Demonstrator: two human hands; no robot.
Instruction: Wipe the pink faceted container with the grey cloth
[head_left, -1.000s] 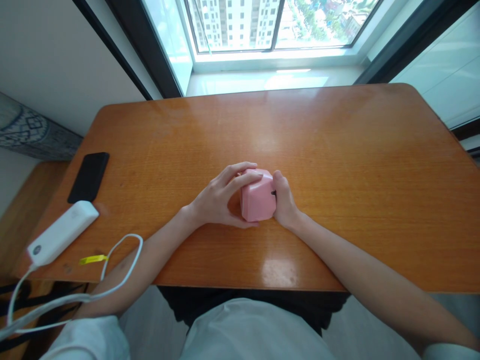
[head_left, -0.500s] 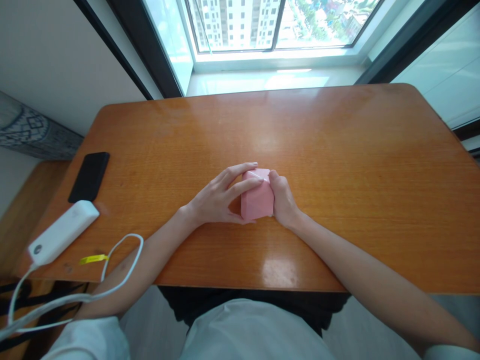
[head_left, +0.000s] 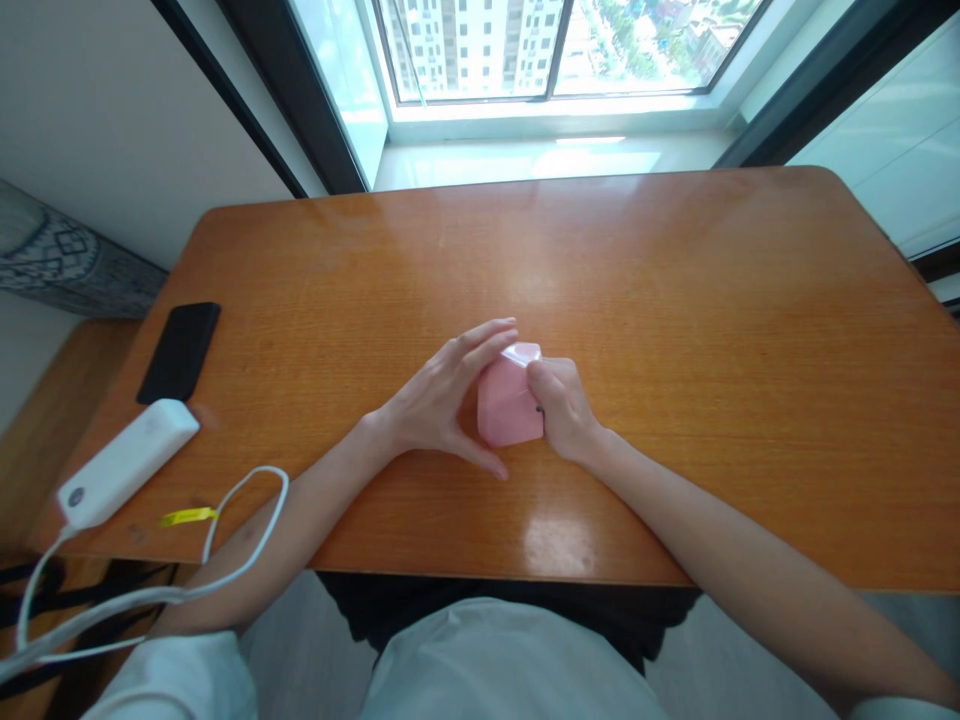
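Taking the clock face from the block between your hands, with the window [head_left: 555, 50] at twelve, the phone [head_left: 178, 352] lies just past nine. The white box [head_left: 129, 465] sits near half past eight, and its cable [head_left: 279, 500] loops over your left forearm, with a yellow tag [head_left: 187, 517] on it. Mind that cable: a wide swing of this arm could drag it.

Your left hand [head_left: 469, 395] arches around the block's nine o'clock side, fingers spread apart, tips towards twelve, thumb clear of it near six. Whether those tips touch is hard to tell; a light, even contact would steady it best.

The pink block [head_left: 510, 412] is over the middle of the surface [head_left: 720, 380], tilted slightly; whether it rests there is unclear. Your right hand [head_left: 564, 405] clamps it at three o'clock, thumb on the near face, other fingers mostly hidden. Hold firmly without squeezing, wrist loose, so the slick-looking faces don't slip.
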